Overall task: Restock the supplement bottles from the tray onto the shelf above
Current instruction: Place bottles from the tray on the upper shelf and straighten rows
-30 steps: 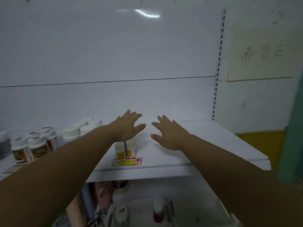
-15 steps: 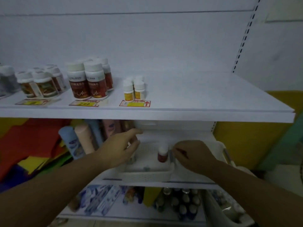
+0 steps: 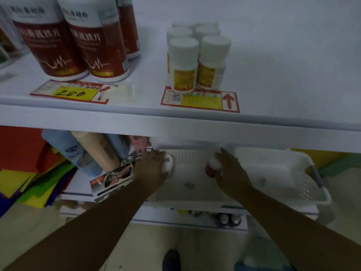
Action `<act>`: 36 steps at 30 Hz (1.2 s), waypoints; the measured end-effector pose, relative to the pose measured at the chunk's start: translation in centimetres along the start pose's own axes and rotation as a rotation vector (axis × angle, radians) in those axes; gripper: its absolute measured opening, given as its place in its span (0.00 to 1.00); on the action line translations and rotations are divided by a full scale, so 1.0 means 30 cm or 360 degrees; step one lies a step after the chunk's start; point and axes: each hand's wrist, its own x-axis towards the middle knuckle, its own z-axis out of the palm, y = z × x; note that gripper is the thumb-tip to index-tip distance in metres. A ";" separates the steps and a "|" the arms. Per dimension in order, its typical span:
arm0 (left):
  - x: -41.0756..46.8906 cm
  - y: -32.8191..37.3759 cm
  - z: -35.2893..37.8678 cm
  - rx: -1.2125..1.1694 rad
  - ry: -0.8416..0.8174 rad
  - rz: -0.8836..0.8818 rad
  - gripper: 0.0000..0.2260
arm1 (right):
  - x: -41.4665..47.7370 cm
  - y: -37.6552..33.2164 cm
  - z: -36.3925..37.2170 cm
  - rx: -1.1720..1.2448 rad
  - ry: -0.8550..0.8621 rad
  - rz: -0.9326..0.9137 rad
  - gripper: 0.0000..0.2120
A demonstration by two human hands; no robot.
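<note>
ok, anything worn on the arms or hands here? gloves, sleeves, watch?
Nothing. The left hand and right hand are both bare: no gloves, and no rings that show. No sleeve, watch or wristband shows anywhere up to the frame edge.

On the upper shelf point(image 3: 273, 122), large bottles point(image 3: 97, 45) are set at the left and small bottles point(image 3: 183, 65) to their right, a price tag point(image 3: 200, 99) laid before each group. Beneath it, a tray point(image 3: 195, 184) is placed, a second tray point(image 3: 283, 173) just beside it on the right. At the first tray, a left-side bottle point(image 3: 169, 163) is gripped by the left hand point(image 3: 150, 169) and a right-side bottle point(image 3: 212, 165) by the right hand point(image 3: 230, 173).
</note>
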 end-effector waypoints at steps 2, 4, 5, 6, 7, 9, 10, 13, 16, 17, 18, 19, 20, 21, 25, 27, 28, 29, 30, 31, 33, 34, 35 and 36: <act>0.008 0.001 0.037 0.0061 0.0062 0.0014 0.26 | 0.029 0.000 0.018 -0.0082 0.0064 0.0078 0.28; 0.006 0.003 0.065 0.0065 0.0148 0.0031 0.24 | 0.044 0.004 0.031 -0.0165 0.0118 0.0187 0.22; 0.002 0.001 0.075 0.0048 0.0203 0.0046 0.22 | 0.046 0.003 0.037 -0.0166 0.0141 0.0249 0.20; 0.000 -0.002 0.084 0.0012 0.0249 0.0067 0.20 | 0.044 0.001 0.043 -0.0133 0.0172 0.0296 0.18; -0.001 -0.007 0.091 -0.0034 0.0263 0.0092 0.18 | 0.040 0.000 0.050 -0.0079 0.0207 0.0329 0.18; 0.000 -0.015 0.104 -0.0124 0.0222 0.0108 0.17 | 0.029 -0.005 0.059 0.0036 0.0252 0.0386 0.18; 0.002 -0.018 0.110 -0.0154 0.0203 0.0092 0.17 | 0.027 -0.008 0.062 0.0088 0.0275 0.0417 0.19; 0.007 -0.023 0.121 -0.0145 0.0153 0.0042 0.18 | 0.024 -0.018 0.070 0.0140 0.0305 0.0460 0.18; 0.007 -0.024 0.119 -0.0210 0.0118 0.0033 0.21 | 0.023 -0.036 0.053 0.0141 0.0281 0.0454 0.17; 0.011 -0.027 0.113 -0.0268 0.0098 0.0023 0.23 | 0.019 -0.043 0.043 0.0176 0.0273 0.0444 0.16; 0.016 -0.029 0.101 -0.0349 0.0080 0.0014 0.25 | 0.012 -0.050 0.033 0.0220 0.0274 0.0422 0.16; 0.020 -0.029 0.082 -0.0445 0.0059 0.0003 0.25 | 0.003 -0.056 0.025 0.0255 0.0294 0.0373 0.16; 0.023 -0.027 0.058 -0.0539 0.0046 -0.0007 0.26 | -0.012 -0.061 0.017 0.0283 0.0330 0.0314 0.17; 0.023 -0.020 0.031 -0.0635 0.0050 -0.0018 0.26 | -0.030 -0.067 0.008 0.0318 0.0379 0.0255 0.18; -0.021 0.022 -0.111 -0.1360 -0.0127 -0.0143 0.19 | -0.109 -0.121 -0.045 0.0550 0.0553 0.0095 0.19; -0.065 0.042 -0.194 -0.1591 -0.0379 -0.0194 0.17 | -0.155 -0.170 -0.085 0.0689 0.0573 0.0048 0.15; -0.094 0.052 -0.231 -0.1697 -0.0487 -0.0215 0.16 | -0.182 -0.195 -0.106 0.0790 0.0555 0.0022 0.13; -0.130 0.062 -0.267 -0.1768 -0.0549 -0.0215 0.15 | -0.213 -0.221 -0.126 0.0897 0.0530 -0.0002 0.11; -0.172 0.074 -0.304 -0.1820 -0.0558 -0.0190 0.14 | -0.248 -0.247 -0.148 0.0994 0.0509 -0.0031 0.10; -0.217 0.087 -0.337 -0.1829 -0.0515 -0.0144 0.12 | -0.285 -0.274 -0.172 0.1065 0.0502 -0.0073 0.10; -0.313 0.110 -0.404 -0.1818 -0.0399 -0.0082 0.07 | -0.358 -0.325 -0.227 0.1110 0.0514 -0.0181 0.10; -0.361 0.117 -0.439 -0.1814 -0.0365 -0.0067 0.07 | -0.392 -0.347 -0.255 0.1106 0.0522 -0.0224 0.09; -0.412 0.120 -0.477 -0.1797 -0.0339 -0.0040 0.07 | -0.431 -0.371 -0.284 0.1105 0.0527 -0.0256 0.08; -0.461 0.117 -0.518 -0.1758 -0.0316 -0.0009 0.09 | -0.465 -0.399 -0.311 0.1114 0.0525 -0.0294 0.07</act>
